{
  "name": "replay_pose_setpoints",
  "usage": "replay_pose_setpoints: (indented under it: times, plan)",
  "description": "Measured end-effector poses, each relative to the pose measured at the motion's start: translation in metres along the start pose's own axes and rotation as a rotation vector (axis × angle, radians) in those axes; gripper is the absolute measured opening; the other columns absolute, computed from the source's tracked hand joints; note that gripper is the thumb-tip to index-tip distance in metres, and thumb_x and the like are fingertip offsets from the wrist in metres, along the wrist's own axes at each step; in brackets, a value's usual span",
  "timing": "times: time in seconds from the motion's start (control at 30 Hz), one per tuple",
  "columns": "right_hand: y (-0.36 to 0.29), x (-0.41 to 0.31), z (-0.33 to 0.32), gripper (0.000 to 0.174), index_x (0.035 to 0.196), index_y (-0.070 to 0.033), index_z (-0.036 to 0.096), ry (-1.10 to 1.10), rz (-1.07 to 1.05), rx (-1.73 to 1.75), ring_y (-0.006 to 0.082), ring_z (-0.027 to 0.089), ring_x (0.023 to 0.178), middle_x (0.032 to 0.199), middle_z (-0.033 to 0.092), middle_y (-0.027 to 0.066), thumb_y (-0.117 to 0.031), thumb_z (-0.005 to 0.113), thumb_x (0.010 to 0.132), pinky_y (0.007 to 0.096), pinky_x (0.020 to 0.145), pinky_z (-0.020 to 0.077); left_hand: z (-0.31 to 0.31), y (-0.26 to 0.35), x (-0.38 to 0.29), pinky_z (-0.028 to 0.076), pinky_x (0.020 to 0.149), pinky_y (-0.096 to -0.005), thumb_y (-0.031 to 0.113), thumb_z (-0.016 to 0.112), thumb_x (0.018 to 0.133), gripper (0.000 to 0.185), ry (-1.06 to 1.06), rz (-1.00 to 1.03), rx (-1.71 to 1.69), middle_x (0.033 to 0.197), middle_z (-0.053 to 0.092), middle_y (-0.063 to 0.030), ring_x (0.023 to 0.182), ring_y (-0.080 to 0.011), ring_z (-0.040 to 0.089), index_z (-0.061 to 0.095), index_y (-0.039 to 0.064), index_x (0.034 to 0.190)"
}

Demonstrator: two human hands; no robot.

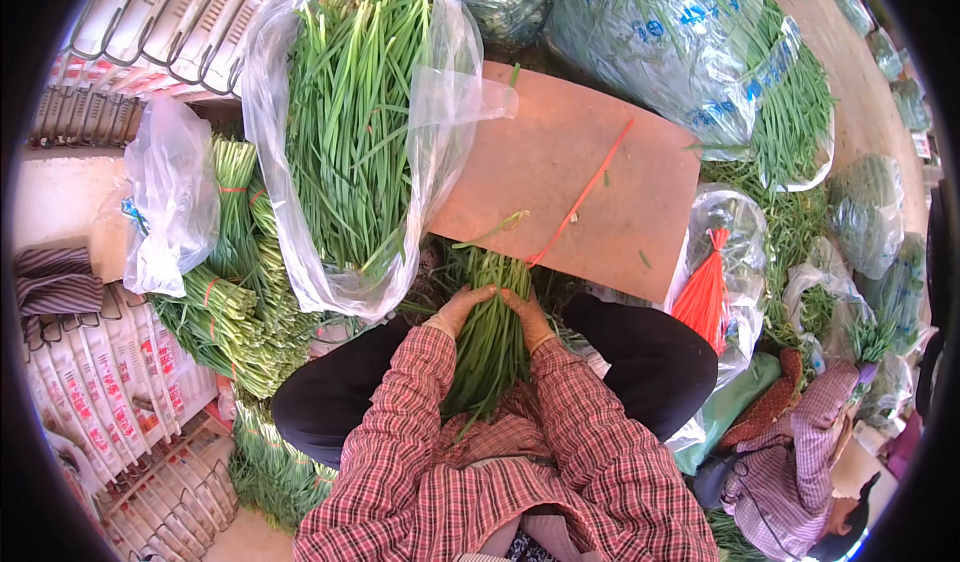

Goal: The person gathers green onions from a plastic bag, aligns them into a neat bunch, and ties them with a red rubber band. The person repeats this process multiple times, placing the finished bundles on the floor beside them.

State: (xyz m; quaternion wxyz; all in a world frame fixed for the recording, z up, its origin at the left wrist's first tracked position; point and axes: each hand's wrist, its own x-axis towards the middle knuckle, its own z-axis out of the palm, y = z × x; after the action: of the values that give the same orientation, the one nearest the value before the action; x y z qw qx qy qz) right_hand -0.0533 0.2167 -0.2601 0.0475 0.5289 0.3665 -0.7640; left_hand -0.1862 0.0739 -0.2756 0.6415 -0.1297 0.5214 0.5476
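Note:
Between my knees I hold a bunch of long green garlic chives (491,344), its leaf ends lying towards my lap. My left hand (459,311) grips the bunch from the left and my right hand (527,316) from the right, thumbs close together on top. The undersides of both hands are hidden. Just beyond them is a reddish-brown board (570,179). A red tie strip (589,191) lies slantwise across it, one end reaching the board's near edge beside the bunch. A few loose leaf bits rest on the board.
Left of the board stands an open clear plastic bag (262,112) of loose chives (352,134). Tied bundles (232,299) are piled at my left, near stacked white crates (124,382). Red strips (709,292) hang at my right. A large printed bag (667,52) lies beyond; another person (787,457) sits lower right.

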Motion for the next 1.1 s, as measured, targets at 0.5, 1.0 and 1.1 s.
replay_pose_setpoints:
  times: [0.5, 1.0, 1.1]
  plan:
    - [-0.021, -0.139, 0.057, 0.094, 0.157, -0.003, 0.045, -0.57, -0.424, 0.044, 0.0237, 0.063, 0.129, 0.14, 0.065, 0.01, -0.032, 0.094, 0.082, 0.0394, 0.114, 0.0497, 0.054, -0.033, -0.158, 0.049, 0.115, -0.0406, 0.01, 0.096, 0.075, 0.091, 0.124, 0.662, 0.073, 0.142, 0.066, -0.0108, 0.13, -0.0245, 0.063, 0.05, 0.002, 0.153]
    - [-0.003, -0.259, 0.132, 0.136, 0.172, -0.01, 0.021, -0.947, -0.59, -0.497, 0.0413, 0.062, 0.135, 0.149, 0.062, 0.0237, -0.057, 0.097, 0.069, 0.043, 0.115, 0.0479, 0.038, -0.045, -0.353, 0.05, 0.116, -0.0473, 0.026, 0.084, 0.086, 0.084, 0.521, 1.055, -0.306, 0.146, 0.061, -0.0119, 0.13, -0.0284, 0.063, 0.046, 0.005, 0.158]
    - [0.0, -0.256, 0.13, 0.116, 0.162, -0.006, 0.04, -0.912, -0.489, -0.39, 0.0307, 0.066, 0.13, 0.14, 0.067, 0.0184, -0.05, 0.099, 0.072, 0.0399, 0.112, 0.0495, 0.043, -0.038, -0.354, 0.05, 0.114, -0.0436, 0.024, 0.095, 0.08, 0.092, 0.534, 1.047, -0.189, 0.142, 0.064, -0.0097, 0.127, -0.0253, 0.064, 0.047, 0.006, 0.157]
